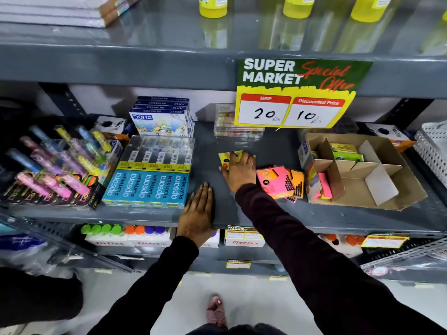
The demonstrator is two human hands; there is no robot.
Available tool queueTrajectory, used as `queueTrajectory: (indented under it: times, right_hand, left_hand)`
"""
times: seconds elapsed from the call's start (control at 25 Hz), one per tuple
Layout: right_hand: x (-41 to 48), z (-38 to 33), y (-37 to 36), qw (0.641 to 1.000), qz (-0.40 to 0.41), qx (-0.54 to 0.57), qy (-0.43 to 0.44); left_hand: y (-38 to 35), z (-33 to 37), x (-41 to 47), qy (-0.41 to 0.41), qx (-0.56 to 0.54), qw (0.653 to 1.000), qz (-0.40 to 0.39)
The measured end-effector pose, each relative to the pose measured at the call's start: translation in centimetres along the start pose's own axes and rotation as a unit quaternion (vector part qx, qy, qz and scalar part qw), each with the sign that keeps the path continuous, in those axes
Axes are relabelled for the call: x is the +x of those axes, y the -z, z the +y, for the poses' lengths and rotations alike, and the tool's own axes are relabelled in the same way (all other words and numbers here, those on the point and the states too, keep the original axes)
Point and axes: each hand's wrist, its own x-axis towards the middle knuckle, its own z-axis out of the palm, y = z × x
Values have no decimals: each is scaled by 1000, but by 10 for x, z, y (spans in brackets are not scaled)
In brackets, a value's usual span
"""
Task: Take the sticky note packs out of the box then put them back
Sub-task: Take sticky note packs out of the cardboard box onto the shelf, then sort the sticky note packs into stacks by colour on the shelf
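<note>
Pressing your right hand (239, 169) onto one yellow pack (226, 158) mid-shelf, you rest your left hand (197, 213) flat, fingers together, on the shelf (266, 146) front edge.

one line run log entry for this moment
right hand: on yellow pack | left hand: flat on shelf edge | pink/orange packs: out | box: some packs inside

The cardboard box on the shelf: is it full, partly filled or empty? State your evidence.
Partly filled. The cardboard box holds green packs at its back and pink ones at its left; the front compartments show bare cardboard.
</note>
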Motion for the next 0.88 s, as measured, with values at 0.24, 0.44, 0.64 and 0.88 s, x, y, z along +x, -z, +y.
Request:
queueTrajectory:
  times: [0.24, 0.44, 0.64, 0.88]
  right_hand:
    - [1, -16, 5, 999, -37, -9, -13]
    - [-36, 27, 43, 998, -6, -23, -62]
    - [-64, 65, 54, 991, -30, -20, -131]
    - [-15, 53, 61, 996, 20, 21, -86]
  left_hand:
    - [-2, 1, 0, 8, 30, 999, -7]
    - [-5, 1, -1, 14, 21, 1000, -4]
    - [-2, 3, -1, 23, 15, 1000, 3]
    - [-1, 4, -2, 27, 15, 999, -5]
